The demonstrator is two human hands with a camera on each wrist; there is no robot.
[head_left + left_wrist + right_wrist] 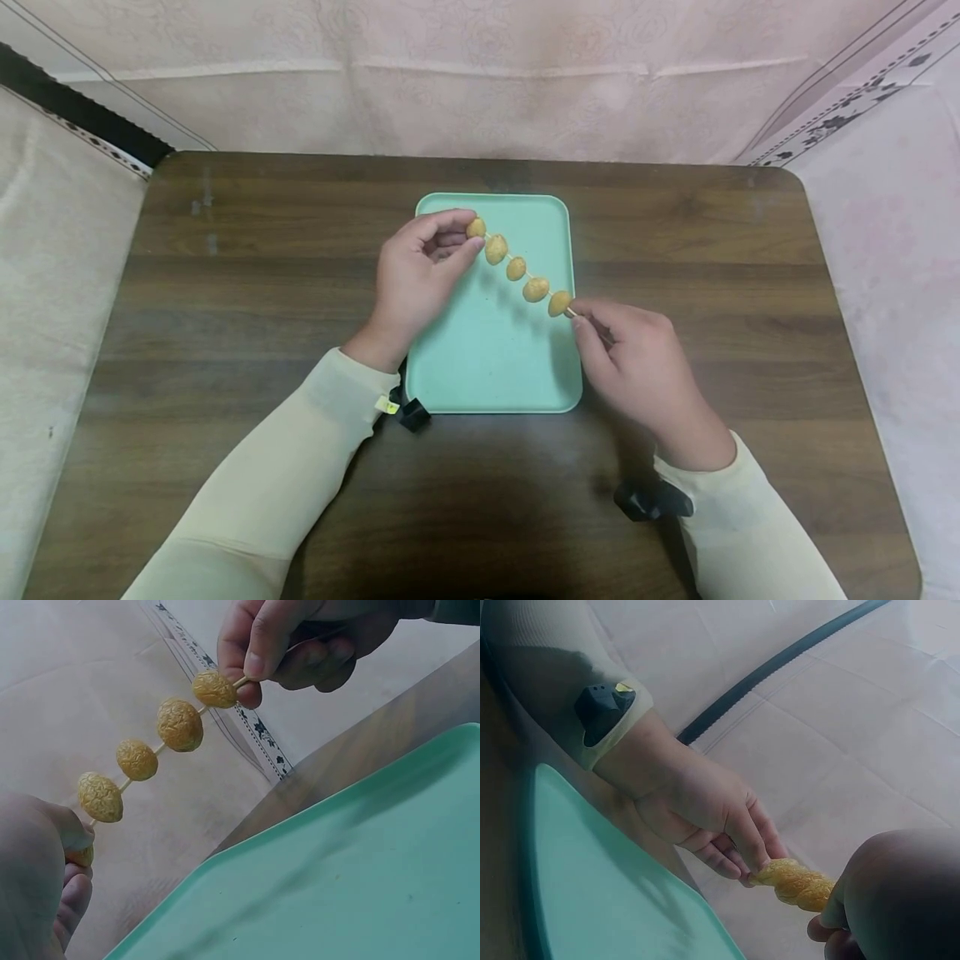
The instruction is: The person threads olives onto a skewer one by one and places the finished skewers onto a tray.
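Note:
A thin skewer carries several small, wrinkled, golden-brown balls (pixel 536 289) that look like baby potatoes, spaced apart along the stick. It hangs slantwise above a mint-green tray (pixel 487 367). My left hand (pixel 420 279) pinches the ball at the far left end between thumb and forefinger. At the other end, my right hand (pixel 637 358) pinches the bare stick just past the last ball. In the left wrist view the stick (pixel 241 682) shows between the right fingers and that ball. The right wrist view shows the balls (pixel 799 885) overlapping in a line.
The tray lies on a brown wooden table (pixel 262 317), and shadows of the skewer and hands fall on it. Pale patterned cloth (pixel 480 108) hangs behind the table and at both sides. Black wrist cameras (pixel 652 500) sit at both sleeve cuffs.

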